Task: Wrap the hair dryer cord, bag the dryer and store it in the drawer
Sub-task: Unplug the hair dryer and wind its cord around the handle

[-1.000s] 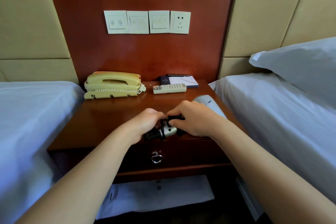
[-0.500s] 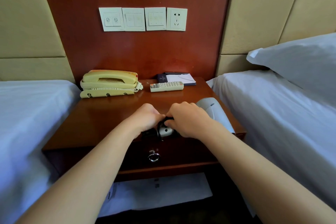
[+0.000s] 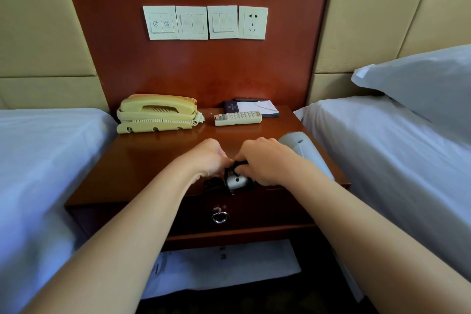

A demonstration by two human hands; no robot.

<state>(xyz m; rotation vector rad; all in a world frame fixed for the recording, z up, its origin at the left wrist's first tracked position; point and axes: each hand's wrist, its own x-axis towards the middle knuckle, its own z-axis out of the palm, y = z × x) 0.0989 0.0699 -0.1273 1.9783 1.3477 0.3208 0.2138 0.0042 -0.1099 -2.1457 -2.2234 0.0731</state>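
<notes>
The hair dryer point(image 3: 303, 150) lies on its side at the front right of the table point(image 3: 153, 160), with its handle close to the front edge. The 2 hands meet at the handle. The right hand point(image 3: 265, 160) has its grip curled round the black cord point(image 3: 214, 183). The left hand point(image 3: 209, 158) is curled too and looks to be pinching the cord, but its fingertips are hidden.

What could go wrong? I think the cord is springy. If 1 grip lets go too soon, the loops could pop loose and need wrapping again. The dryer is very near the edge, so a hard tug could pull it off onto the floor. A loose end of cord could hang over the front and get caught when the drawer point(image 3: 267, 211) is pulled. The drawer is shut. A white sheet point(image 3: 221, 267) lies under the table, and I cannot tell if it is the bag.

The table is dark, shiny wood, so things may slide on it. At the back sit a yellow phone point(image 3: 158, 113), a remote point(image 3: 238, 118) and a notepad point(image 3: 257, 107). The table stands between the left bed point(image 3: 38, 160) and the right bed point(image 3: 382, 148), which has a pillow point(image 3: 420, 84). On the red-brown wall point(image 3: 204, 71) above are 3 switch plates point(image 3: 191, 22) and 1 socket point(image 3: 253, 22)
</notes>
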